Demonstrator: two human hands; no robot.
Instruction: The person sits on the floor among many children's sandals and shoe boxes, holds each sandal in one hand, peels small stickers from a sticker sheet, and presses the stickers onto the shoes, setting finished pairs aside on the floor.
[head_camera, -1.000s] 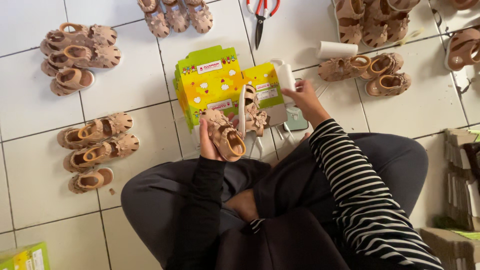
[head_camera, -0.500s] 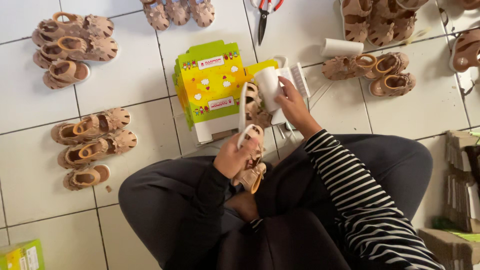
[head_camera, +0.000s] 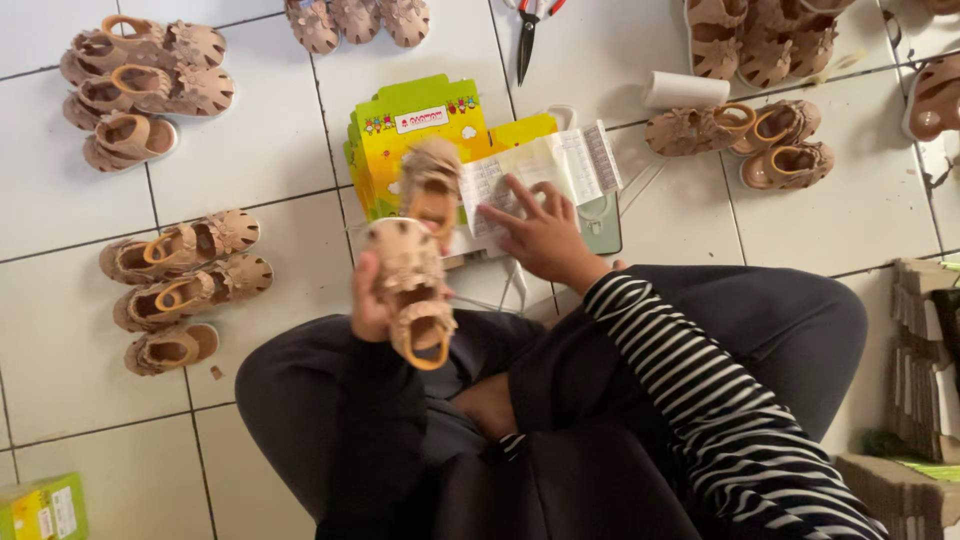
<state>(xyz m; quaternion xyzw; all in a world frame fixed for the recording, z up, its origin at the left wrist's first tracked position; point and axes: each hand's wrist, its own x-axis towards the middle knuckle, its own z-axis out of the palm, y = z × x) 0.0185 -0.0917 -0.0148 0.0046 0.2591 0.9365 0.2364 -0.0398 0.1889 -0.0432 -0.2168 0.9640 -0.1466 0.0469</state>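
Gripping blurred tan sandals, left hand mostly hidden, right hand fingers spread on white sheet.

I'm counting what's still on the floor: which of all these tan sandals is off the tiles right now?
The pair of sandals gripped in the left hand, raised above the lap before the green and yellow box. Every other sandal lies on the white tiles.

Looks like a small shoe-packing workroom on a white tiled floor. Many tan sandals in groups, bright shoeboxes, stacked flat cardboard, scissors.
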